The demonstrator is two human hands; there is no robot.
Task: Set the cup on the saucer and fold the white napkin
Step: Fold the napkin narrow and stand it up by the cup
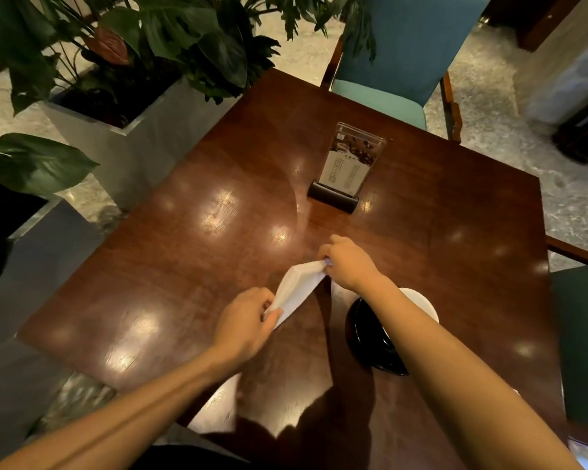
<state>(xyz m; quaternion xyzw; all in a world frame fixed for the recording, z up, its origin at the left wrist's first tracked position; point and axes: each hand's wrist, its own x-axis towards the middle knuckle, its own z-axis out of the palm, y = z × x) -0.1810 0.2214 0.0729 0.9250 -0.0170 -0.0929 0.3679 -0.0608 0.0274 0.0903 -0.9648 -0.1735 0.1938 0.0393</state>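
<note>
The white napkin (296, 288) is stretched between both hands just above the dark wooden table (184, 266), folded into a narrow slanted shape. My left hand (245, 323) pinches its near lower corner. My right hand (348, 264) pinches its far upper corner. Under my right forearm sits a black cup (367, 337), with a white saucer (421, 305) showing beyond the arm. The forearm hides whether the cup stands on the saucer.
A clear menu stand on a black base (348, 167) stands at the table's middle far side. Potted plants in grey planters (129, 130) line the left. A teal chair (398, 62) is at the far side, and a dark green seat (581, 334) is on the right.
</note>
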